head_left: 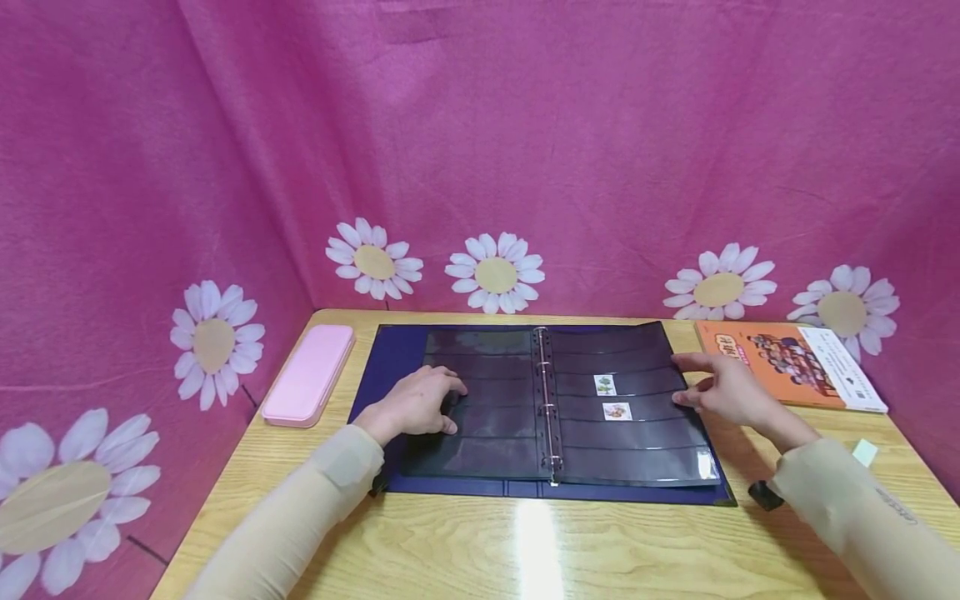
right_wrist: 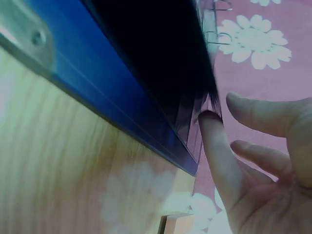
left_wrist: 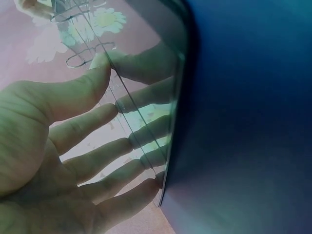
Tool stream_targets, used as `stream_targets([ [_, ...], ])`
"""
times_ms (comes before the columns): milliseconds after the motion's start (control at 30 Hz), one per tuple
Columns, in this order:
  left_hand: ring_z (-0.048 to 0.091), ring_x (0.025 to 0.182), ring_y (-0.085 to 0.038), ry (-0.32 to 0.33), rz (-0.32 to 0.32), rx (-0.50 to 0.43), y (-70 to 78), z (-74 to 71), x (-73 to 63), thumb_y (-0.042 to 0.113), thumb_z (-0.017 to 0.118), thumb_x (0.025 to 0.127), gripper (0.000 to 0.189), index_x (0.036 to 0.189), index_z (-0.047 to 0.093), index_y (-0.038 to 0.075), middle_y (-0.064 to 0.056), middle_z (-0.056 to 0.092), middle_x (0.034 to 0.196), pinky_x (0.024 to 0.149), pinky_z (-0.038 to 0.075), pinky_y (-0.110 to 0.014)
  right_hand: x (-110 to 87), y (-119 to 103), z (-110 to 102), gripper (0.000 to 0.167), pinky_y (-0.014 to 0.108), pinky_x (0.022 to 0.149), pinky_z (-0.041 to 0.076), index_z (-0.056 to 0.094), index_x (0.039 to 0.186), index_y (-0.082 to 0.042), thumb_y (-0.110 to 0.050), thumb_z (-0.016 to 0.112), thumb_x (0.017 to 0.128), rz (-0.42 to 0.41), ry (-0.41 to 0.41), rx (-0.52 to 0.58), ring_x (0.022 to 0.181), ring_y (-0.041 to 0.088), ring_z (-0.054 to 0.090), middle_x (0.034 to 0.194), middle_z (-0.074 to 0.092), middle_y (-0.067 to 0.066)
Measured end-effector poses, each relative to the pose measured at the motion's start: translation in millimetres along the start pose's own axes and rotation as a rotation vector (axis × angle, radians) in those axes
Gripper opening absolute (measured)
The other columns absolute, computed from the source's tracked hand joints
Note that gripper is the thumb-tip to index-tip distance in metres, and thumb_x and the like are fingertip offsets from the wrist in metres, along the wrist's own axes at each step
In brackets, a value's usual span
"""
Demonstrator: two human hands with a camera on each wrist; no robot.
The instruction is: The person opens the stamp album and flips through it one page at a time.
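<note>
A dark blue ring binder lies spread on the table with black pocket pages on both sides of its metal rings. Two small stamps sit in strips of the right-hand page. My left hand rests on the left-hand page, fingers extended; in the left wrist view the fingertips meet their reflections on the glossy sheet. My right hand holds the outer edge of the right-hand page between thumb and fingers. That edge is slightly raised off the cover.
A pink case lies left of the binder. An orange book lies at the back right, with a pale green slip nearer me. Pink cloth with daisies hangs behind the wooden table and along its sides.
</note>
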State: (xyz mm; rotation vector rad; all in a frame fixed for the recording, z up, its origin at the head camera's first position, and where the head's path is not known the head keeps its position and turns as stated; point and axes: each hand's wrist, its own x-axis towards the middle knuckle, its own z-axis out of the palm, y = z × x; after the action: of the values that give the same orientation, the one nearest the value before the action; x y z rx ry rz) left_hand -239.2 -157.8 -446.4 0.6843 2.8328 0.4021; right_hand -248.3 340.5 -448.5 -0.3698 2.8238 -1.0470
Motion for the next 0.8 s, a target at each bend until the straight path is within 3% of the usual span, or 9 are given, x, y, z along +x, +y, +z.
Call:
stream_targets([
  [67, 0.058, 0.15, -0.039, 0.0, -0.001, -0.004, 0.0, 0.0, -0.4, 0.022, 0.095, 0.091, 0.057, 0.143, 0.076, 0.011, -0.015, 0.066, 0.16, 0.131, 0.047, -0.057, -5.4, 1.7, 0.0, 0.073, 0.028, 0.066, 0.063, 0.051, 0.157, 0.015, -0.005, 0.086, 0.096, 0.023, -0.024, 0.063, 0.086, 0.003, 0.075, 0.15, 0.062, 0.044],
  [267, 0.058, 0.15, -0.04, 0.0, -0.001, -0.011, -0.9, 0.2, -0.6, 0.023, 0.095, 0.091, 0.057, 0.144, 0.076, 0.011, -0.015, 0.065, 0.161, 0.13, 0.047, -0.058, -10.8, 4.6, -2.6, 0.069, 0.033, 0.072, 0.068, 0.046, 0.16, 0.016, -0.002, 0.078, 0.102, 0.047, -0.053, 0.169, 0.093, 0.005, 0.078, 0.149, 0.06, 0.047],
  [600, 0.058, 0.15, -0.039, -0.002, -0.012, -0.026, 0.3, 0.3, -1.6, 0.022, 0.095, 0.091, 0.057, 0.143, 0.076, 0.011, -0.015, 0.065, 0.161, 0.13, 0.048, -0.057, -13.1, 4.0, -5.8, 0.056, 0.029, 0.078, 0.067, 0.054, 0.158, 0.012, -0.01, 0.071, 0.109, 0.076, -0.061, 0.256, 0.1, -0.009, 0.07, 0.16, 0.056, 0.04],
  [667, 0.059, 0.149, -0.039, -0.005, -0.014, -0.022, 0.8, 0.3, -1.5, 0.022, 0.095, 0.09, 0.057, 0.143, 0.076, 0.011, -0.015, 0.066, 0.161, 0.13, 0.048, -0.056, -14.0, 3.0, -8.6, 0.057, 0.028, 0.079, 0.067, 0.054, 0.159, 0.01, -0.012, 0.072, 0.11, 0.087, -0.049, 0.279, 0.102, -0.01, 0.069, 0.156, 0.065, 0.028],
  [800, 0.061, 0.146, -0.038, -0.003, -0.011, -0.004, 1.0, 0.0, -1.0, 0.022, 0.096, 0.09, 0.057, 0.142, 0.076, 0.011, -0.015, 0.067, 0.159, 0.128, 0.049, -0.056, -14.4, -3.0, -16.4, 0.055, 0.026, 0.081, 0.067, 0.059, 0.158, 0.004, -0.015, 0.075, 0.109, 0.084, -0.015, 0.354, 0.103, -0.011, 0.071, 0.135, 0.075, -0.021],
])
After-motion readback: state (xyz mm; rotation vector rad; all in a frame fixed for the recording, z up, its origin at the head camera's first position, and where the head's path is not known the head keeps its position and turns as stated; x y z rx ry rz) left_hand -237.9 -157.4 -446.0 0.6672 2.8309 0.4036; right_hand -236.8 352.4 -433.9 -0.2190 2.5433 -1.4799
